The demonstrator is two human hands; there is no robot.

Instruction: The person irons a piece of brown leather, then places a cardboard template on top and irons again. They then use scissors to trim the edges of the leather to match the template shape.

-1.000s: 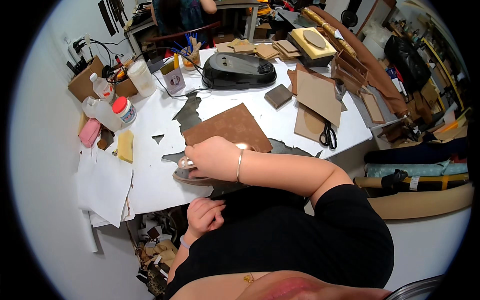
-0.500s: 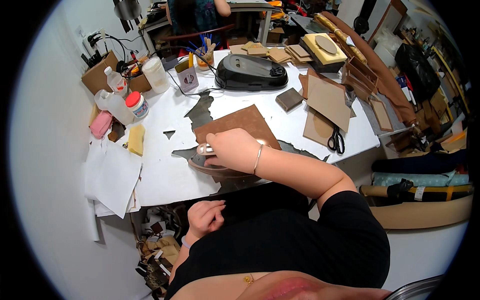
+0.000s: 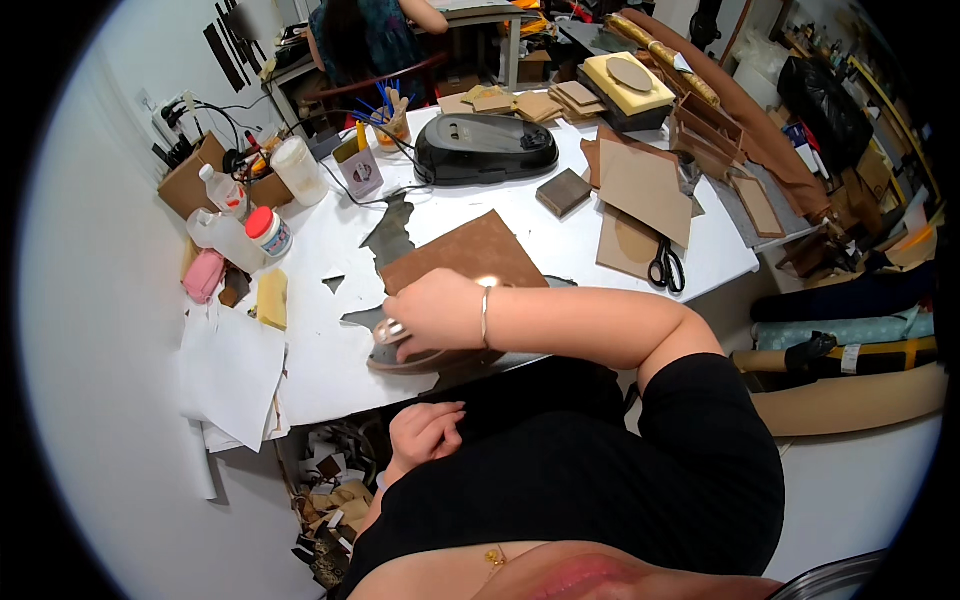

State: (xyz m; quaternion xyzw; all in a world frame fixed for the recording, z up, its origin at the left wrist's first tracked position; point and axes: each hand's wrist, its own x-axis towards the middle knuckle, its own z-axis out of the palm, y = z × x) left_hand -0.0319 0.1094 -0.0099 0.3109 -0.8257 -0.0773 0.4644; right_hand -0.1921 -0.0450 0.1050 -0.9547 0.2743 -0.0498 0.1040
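My right hand (image 3: 436, 308) is closed on a small round-ended tan and silver thing (image 3: 391, 332), whose kind I cannot make out. It works low over a brown leather-like sheet (image 3: 475, 252) at the table's near side, with the forearm across the sheet's right part. Under the fingers lies a piece with a curved brown rim (image 3: 402, 369), mostly covered by the hand. Dark grey irregular scraps (image 3: 391, 238) stick out around the sheet. My left hand (image 3: 425, 435) is held before my body, just off the near edge, fingers curled and nothing visible in them.
A black machine (image 3: 485, 150) stands behind the sheet. Black scissors (image 3: 666, 268) lie by tan boards (image 3: 648, 190) at right. Left are a red-lidded jar (image 3: 268, 231), a yellow sponge (image 3: 272, 300) and white papers (image 3: 230, 370). Another person (image 3: 370, 40) sits beyond the table.
My right hand has drawn a little nearer and to the left, with the tan and silver thing in it. The whole view has shifted slightly. My left hand stays curled near my body.
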